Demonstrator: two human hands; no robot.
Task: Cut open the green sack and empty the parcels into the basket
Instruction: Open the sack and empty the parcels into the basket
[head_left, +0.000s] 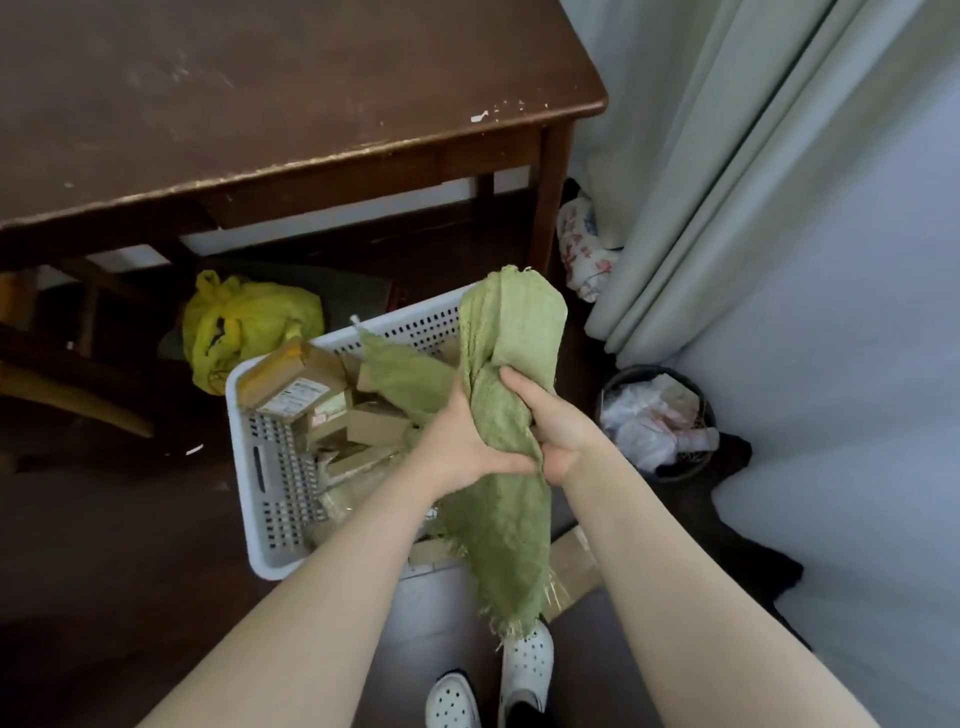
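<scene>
Both hands have the green sack (511, 332) bunched up over the white basket (270, 467): left hand (467, 441) and right hand (556, 421) are squeezed around its middle. The parcels (311, 395) are piled in the basket beside the brown table (260, 104).

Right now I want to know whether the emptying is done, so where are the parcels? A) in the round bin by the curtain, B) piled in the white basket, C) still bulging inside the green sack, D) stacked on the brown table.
B: brown parcels fill the white basket, while the green sack hangs limp and flat, gripped by the left hand and right hand.
</scene>
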